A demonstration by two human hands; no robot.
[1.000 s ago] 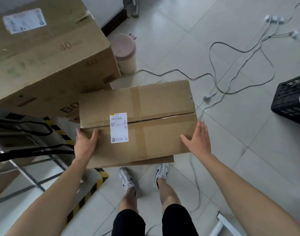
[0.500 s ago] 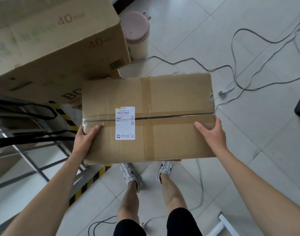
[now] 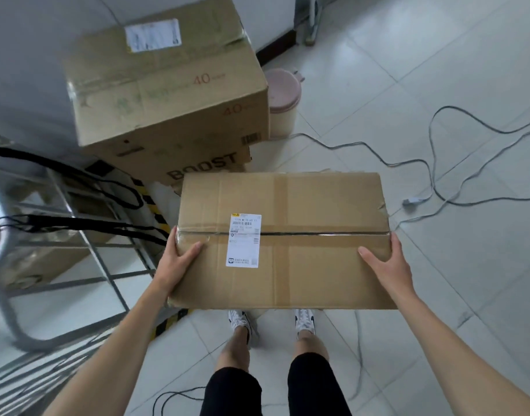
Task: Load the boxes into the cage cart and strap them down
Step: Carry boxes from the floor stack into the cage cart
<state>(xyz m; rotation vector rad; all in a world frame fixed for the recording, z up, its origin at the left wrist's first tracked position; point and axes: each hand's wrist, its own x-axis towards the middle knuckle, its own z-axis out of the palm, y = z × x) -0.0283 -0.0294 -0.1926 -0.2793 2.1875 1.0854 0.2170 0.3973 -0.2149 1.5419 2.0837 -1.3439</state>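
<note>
Head view showed the cage cart (image 3: 62,235) at left, black straps (image 3: 77,226) draped over its metal frame. Just beside it stood a large carton (image 3: 167,94). Nearer, above the person's feet, the taped box (image 3: 302,274) was held off the floor, with the left hand (image 3: 179,262) and right hand (image 3: 386,265) clamped on its side edges, thumbs on top. A white label (image 3: 244,241) crossed its seam.

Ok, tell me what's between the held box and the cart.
Black straps stretch across the side of the cart that faces the box, and its metal bars stand there too. Nothing else visible lies between.
</note>
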